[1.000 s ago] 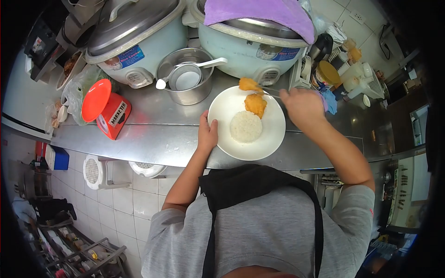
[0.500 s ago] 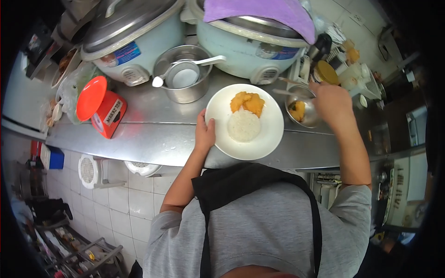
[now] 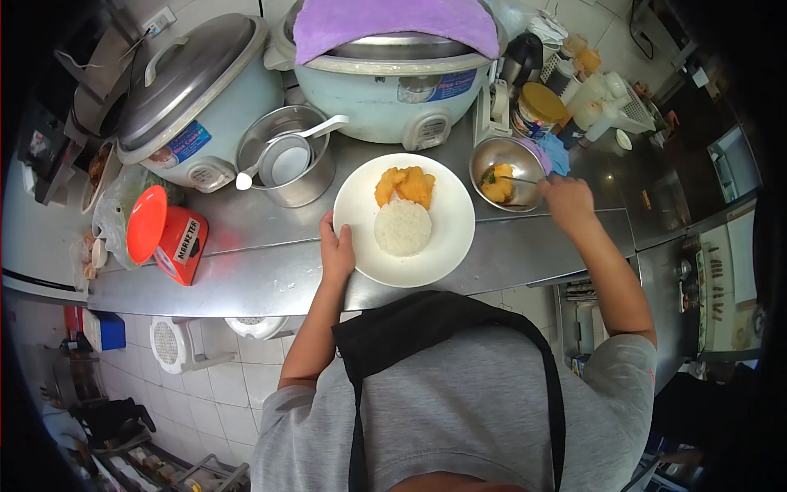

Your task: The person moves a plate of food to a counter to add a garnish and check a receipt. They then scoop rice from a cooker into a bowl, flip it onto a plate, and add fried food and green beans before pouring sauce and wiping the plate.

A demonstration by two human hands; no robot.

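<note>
A white plate (image 3: 352, 230) rests near the counter's front edge. It carries a round mound of white rice (image 3: 402, 228) with orange-yellow food pieces (image 3: 404, 187) against its far side. My left hand (image 3: 336, 248) grips the plate's left rim, thumb on top and fingers around the edge. To the right, my right hand (image 3: 567, 202) is closed on thin metal tongs (image 3: 525, 180). Their tips reach into a steel bowl (image 3: 531, 156), at more orange food with a dark green bit (image 3: 497, 184). The handle end is hidden in my fist.
Two large rice cookers (image 3: 369, 94) (image 3: 197, 107) stand behind, one under a purple cloth (image 3: 393, 29). A steel pot (image 3: 307, 190) holds a white-handled scoop (image 3: 324, 125). On the left is a red scale (image 3: 176, 238). A yellow-lidded tub (image 3: 539, 107) and a blue cloth (image 3: 555, 154) lie beyond the bowl.
My right hand has come down and nearer, and the tongs have dipped into the steel bowl. My left hand still holds the plate. The camera view has shifted.
</note>
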